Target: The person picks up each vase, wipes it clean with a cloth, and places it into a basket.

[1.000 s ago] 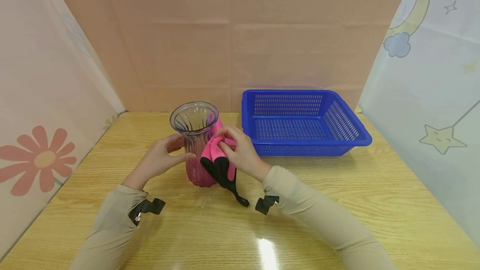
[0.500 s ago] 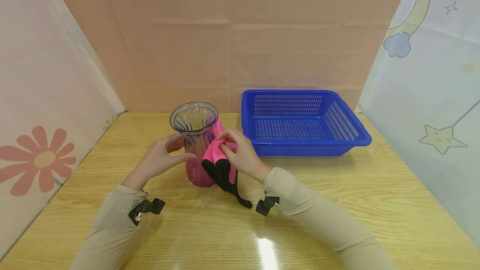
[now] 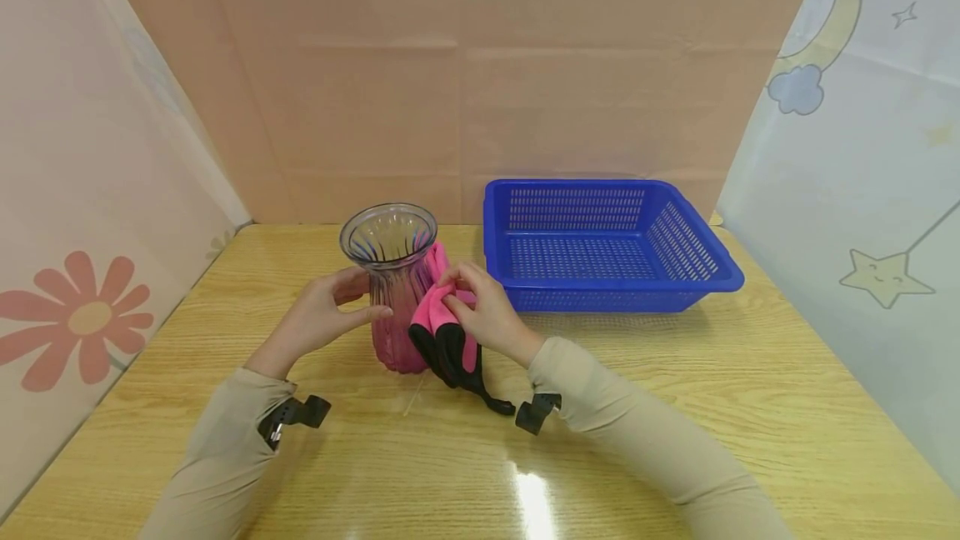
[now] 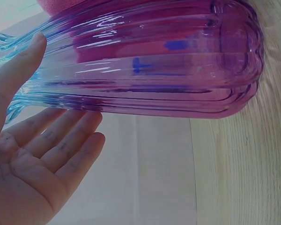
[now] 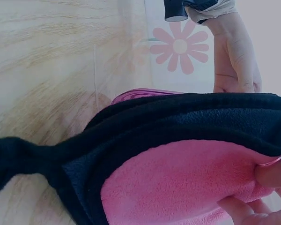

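A ribbed glass vase, purple-pink at the base and paler at the flared rim, stands upright on the table. My left hand holds its side from the left, thumb on the near side and fingers on the far side; the left wrist view shows the thumb against the glass. To the vase's right, my right hand pinches a soft pink fleece cloth piece with black edging and a black strap. It hangs beside the vase and hides part of it. Close up, the fleece fills the right wrist view.
A blue perforated plastic basket stands at the back right, with nothing in it. A thin clear strip lies on the wooden table before the vase. Printed sheets close off the back and both sides.
My right hand has shifted slightly right and down with the pink cloth piece, and its black strap end has swung right. My left hand and the vase have not moved.
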A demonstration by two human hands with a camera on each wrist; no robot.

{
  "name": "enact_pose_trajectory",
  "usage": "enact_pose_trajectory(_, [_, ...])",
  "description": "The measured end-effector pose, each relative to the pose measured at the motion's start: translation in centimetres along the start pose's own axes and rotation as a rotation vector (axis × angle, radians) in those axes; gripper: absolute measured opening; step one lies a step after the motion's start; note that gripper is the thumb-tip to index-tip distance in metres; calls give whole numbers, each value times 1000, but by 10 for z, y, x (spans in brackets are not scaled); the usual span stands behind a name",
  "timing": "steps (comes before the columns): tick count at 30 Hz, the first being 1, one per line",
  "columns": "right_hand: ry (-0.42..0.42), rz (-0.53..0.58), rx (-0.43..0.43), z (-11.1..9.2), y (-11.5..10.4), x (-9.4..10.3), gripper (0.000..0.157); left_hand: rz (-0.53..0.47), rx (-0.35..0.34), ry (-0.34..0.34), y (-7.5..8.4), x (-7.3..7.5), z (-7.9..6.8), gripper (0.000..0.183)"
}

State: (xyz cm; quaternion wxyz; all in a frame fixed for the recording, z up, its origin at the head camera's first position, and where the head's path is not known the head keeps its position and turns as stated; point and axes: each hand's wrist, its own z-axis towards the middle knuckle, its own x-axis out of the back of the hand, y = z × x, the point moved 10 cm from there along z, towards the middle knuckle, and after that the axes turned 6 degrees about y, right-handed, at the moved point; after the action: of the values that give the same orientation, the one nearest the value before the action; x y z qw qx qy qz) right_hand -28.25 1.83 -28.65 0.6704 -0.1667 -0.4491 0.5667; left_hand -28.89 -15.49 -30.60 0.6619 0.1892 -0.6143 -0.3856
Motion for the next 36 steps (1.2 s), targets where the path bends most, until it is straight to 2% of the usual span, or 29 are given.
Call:
enact_pose_trajectory(18, [9, -14, -44, -1, 5, 1, 7, 10, -15, 8, 4, 2, -1, 66])
enact_pose_trajectory(31, [47, -37, 26, 9, -16, 8, 7, -3, -15, 13, 1, 1, 0, 67])
enact_pose_trajectory(36, [53, -19, 21, 12, -21, 10, 8, -1, -19, 17, 1, 1, 0, 67])
